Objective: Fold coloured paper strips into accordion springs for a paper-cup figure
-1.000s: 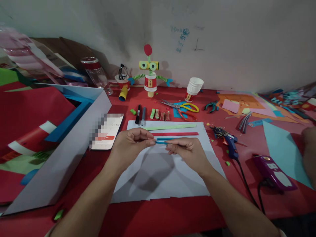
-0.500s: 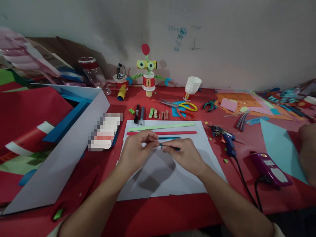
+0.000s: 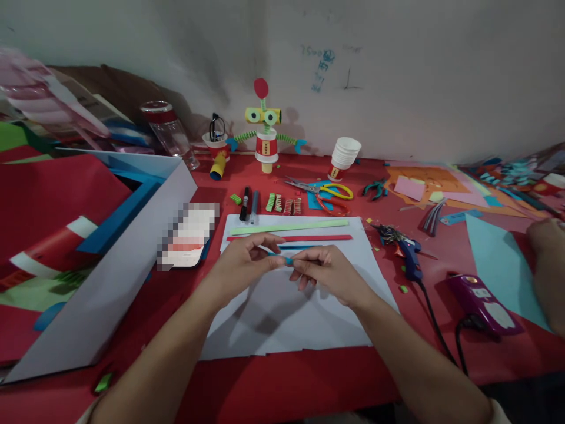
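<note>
A narrow blue paper strip point(image 3: 288, 261) is pinched between my two hands, above a white sheet point(image 3: 300, 318). My left hand point(image 3: 247, 262) is closed on its left part, thumb against fingertips. From the other side my right hand point(image 3: 324, 268) grips it between thumb and forefinger, the other fingers curled below. Most of the strip is hidden by the fingers. Just beyond the hands a red strip point(image 3: 309, 238) and a light green strip point(image 3: 286, 227) lie across the sheet, with another blue strip point(image 3: 304, 247) nearest the fingers, partly covered.
Scissors point(image 3: 322, 188), markers point(image 3: 244, 205) and folded paper springs point(image 3: 282, 203) lie behind the sheet. A paper-cup robot figure point(image 3: 266, 145) stands farther back. To the right are a glue gun point(image 3: 410, 259) and a purple corded device point(image 3: 483, 303); another person's hand point(image 3: 547, 271) is at the far right.
The dark end of strip at my right palm no longer shows, and blue now shows between the fingertips. My right fingers have loosened and spread below; both hands stay over the sheet.
</note>
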The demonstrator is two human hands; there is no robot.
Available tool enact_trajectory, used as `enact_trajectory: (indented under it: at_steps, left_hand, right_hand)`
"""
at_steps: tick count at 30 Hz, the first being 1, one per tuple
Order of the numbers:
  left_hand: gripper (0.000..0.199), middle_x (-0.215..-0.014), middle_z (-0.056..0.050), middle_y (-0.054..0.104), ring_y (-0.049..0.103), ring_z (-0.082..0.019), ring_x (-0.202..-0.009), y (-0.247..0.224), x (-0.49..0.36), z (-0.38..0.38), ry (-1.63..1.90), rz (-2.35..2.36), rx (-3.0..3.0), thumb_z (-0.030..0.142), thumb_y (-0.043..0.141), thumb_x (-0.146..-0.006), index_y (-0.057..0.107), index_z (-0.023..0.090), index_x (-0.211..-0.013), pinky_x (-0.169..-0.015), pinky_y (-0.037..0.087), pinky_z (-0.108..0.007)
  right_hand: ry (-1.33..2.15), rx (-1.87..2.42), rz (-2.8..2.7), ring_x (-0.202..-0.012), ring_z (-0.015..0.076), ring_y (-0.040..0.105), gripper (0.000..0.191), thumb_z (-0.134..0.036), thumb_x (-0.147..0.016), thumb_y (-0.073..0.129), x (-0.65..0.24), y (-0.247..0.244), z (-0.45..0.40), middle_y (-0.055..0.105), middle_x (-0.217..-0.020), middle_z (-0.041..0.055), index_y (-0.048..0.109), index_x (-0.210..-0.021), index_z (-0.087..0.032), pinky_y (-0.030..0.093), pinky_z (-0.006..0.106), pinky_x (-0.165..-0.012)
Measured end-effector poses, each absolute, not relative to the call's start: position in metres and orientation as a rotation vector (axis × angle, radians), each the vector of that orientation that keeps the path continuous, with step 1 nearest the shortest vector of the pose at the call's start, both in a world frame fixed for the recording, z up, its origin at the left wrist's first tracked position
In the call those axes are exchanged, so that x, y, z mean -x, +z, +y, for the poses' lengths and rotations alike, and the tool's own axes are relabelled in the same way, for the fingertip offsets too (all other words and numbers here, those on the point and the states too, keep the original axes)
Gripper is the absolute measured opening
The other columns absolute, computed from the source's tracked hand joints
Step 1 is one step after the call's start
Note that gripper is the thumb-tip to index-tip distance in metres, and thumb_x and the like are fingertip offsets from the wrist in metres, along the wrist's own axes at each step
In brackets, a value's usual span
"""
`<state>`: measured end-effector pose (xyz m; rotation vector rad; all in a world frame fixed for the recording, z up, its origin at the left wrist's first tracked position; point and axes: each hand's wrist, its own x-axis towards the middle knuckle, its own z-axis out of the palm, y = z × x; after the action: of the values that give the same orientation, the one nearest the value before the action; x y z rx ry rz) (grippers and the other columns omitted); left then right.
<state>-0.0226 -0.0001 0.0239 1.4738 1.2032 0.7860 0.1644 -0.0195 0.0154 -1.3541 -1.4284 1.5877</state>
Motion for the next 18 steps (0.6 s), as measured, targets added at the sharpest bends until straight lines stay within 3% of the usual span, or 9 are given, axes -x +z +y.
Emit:
enact_trajectory:
  at_steps: [6, 13, 18]
  left_hand:
    - [0.013, -0.062, -0.002, 0.067, 0.06, -0.016, -0.064, 0.022, 0.027, 0.001, 0.707, 1.292, -1.442, 0.031, 0.066, -0.067, 0.07, 0.019, -0.066, -0.063, 0.046, -0.027]
    - [0.009, -0.055, -0.001, 0.066, 0.059, -0.016, -0.058, 0.025, 0.03, 0.005, 0.783, 1.394, -1.235, 0.029, 0.071, -0.06, 0.07, 0.02, -0.058, -0.063, 0.048, -0.028]
    - [0.012, -0.065, -0.003, 0.07, 0.061, -0.018, -0.067, 0.027, 0.033, 0.006, 0.847, 1.345, -1.205, 0.031, 0.075, -0.058, 0.071, 0.02, -0.062, -0.07, 0.048, -0.03]
  right_hand:
    - [1.502, 1.416, -1.506, -0.054, 0.0106, 0.063, 0.021, -0.035, -0.079, 0.058, -0.162, 0.019, -0.021, 0.07, -0.071, 0.0035, 0.067, -0.075, -0.016, 0.038, 0.018, -0.044]
    - [1.287, 1.471, -1.593, -0.057, 0.0119, 0.064, 0.015, -0.028, -0.077, 0.06, -0.163, 0.025, -0.021, 0.069, -0.067, 0.0002, 0.07, -0.072, -0.018, 0.045, 0.021, -0.052]
    - [1.034, 1.438, -1.59, -0.061, 0.0149, 0.066, 0.011, -0.027, -0.075, 0.065, -0.165, 0.018, -0.02, 0.071, -0.068, -0.0006, 0.073, -0.076, -0.021, 0.051, 0.025, -0.058]
